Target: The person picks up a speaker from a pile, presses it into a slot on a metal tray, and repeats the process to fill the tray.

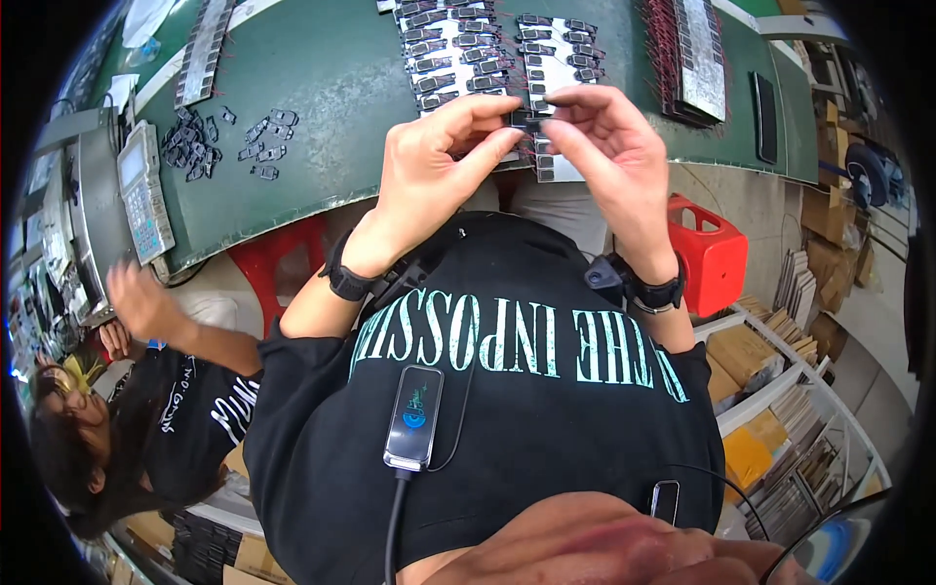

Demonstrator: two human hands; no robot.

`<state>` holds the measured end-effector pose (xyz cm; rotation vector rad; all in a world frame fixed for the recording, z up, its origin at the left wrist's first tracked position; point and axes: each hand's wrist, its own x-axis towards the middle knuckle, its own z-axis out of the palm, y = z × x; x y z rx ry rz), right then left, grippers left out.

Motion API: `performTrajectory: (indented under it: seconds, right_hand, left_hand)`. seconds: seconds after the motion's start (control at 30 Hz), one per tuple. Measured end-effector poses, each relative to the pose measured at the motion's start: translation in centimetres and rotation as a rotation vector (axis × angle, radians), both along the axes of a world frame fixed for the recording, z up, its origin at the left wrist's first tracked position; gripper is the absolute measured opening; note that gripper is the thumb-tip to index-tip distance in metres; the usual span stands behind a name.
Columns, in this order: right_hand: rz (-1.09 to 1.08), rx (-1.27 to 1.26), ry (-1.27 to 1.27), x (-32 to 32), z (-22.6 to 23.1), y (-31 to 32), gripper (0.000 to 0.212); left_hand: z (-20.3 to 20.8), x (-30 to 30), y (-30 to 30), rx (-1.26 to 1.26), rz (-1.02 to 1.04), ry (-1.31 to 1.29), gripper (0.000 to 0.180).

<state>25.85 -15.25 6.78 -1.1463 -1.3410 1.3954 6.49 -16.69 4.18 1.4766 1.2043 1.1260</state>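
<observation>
Above the table's near edge, my two hands meet around a small black part [523, 119]. My left hand [429, 161] pinches its left side between thumb and forefinger. From the other side, the thumb and forefinger of my right hand [624, 156] close on its right end; the fingertips partly hide it. Just beyond my hands lie white strips [542, 73] carrying rows of small black modules [478, 41] with thin red wires. One strip's near end, with small dark pieces on it, shows below my fingers.
Loose black parts [190, 144] lie on the green table [331, 88] at the left, near a grey keypad device [144, 190]. Stacked strips with red wires [700, 63] and a black phone-like slab [764, 117] are at the right. A red stool [710, 255] stands right; a co-worker's hand [141, 297] is left.
</observation>
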Motion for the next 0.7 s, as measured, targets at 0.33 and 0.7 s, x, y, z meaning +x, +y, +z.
performTrajectory:
  seconds: [0.33,0.7]
  right_hand:
    - [0.008,-0.096,-0.065,-1.3,-0.8,1.6,0.015]
    - [0.302,-0.107,0.022,1.3,-1.5,4.2,0.017]
  left_hand:
    - [-1.0,-0.4,0.7,-0.071,0.023,-0.178,0.028]
    - [-0.4,0.4,0.3,-0.059,0.029,-0.118,0.028]
